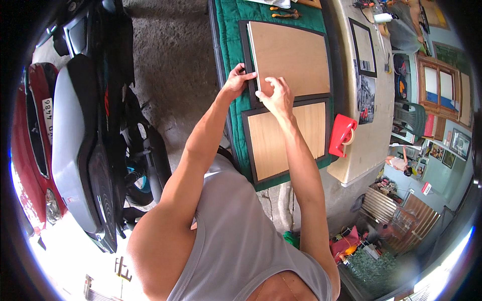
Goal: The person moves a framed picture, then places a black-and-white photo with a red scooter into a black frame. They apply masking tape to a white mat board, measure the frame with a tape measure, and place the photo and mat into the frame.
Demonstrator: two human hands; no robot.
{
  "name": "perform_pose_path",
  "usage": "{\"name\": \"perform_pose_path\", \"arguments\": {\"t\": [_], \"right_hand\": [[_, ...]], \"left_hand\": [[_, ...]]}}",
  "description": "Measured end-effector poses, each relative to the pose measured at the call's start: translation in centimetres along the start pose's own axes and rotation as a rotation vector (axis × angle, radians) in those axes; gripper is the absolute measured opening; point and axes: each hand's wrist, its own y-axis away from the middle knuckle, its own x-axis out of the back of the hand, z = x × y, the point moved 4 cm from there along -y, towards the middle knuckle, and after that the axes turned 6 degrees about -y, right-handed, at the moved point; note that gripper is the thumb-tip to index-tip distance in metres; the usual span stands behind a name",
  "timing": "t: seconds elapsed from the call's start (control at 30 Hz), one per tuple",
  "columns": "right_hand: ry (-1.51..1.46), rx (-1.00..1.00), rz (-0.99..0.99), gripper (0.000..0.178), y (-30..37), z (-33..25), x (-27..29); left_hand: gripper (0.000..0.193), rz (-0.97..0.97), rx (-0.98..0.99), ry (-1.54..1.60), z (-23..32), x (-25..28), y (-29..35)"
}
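A black picture frame [244, 37] lies on green quilted cloth, with a brown backing board [291, 55] over its opening. The board's left edge sits slightly raised and shows a pale layer beneath. At that left side my left hand [237, 82] grips the frame, thumb against the board's edge and fingers at the outer rim. My right hand [276, 96] rests on the board's near left corner, fingers curved, thumb and forefinger apart, holding nothing. Just nearer to me lies a second black frame [254, 165] with a lighter wooden panel [286, 140]. My right forearm covers part of it.
A red tape dispenser [342, 134] stands right of the frames. Orange-handled pliers [284, 13] lie at the cloth's far end. Beyond, a pale table [346, 168] holds another frame [362, 47] and a grey print [366, 98]. A parked motorcycle [75, 145] is at left.
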Motion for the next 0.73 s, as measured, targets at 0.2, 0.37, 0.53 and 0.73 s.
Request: {"name": "perform_pose_path", "arguments": {"t": [0.2,0.37,0.53,0.73], "right_hand": [[-0.012,-0.055,0.016,0.046,-0.1,-0.8,2.4],[-0.135,-0.046,0.040,0.043,-0.3,-1.7,6.7],[-0.158,-0.072,0.063,0.041,-1.0,-2.2,11.7],[-0.183,-0.144,0.093,0.039,-1.1,-1.7,15.0]], "left_hand": [[0.045,0.015,0.028,-0.024,-0.4,0.3,-0.4],[0.044,-0.001,-0.003,-0.029,-0.7,0.2,-0.7],[0.041,0.057,0.019,-0.082,-0.2,0.0,0.0],[0.043,0.014,-0.004,-0.065,-1.1,0.7,-0.9]]}}
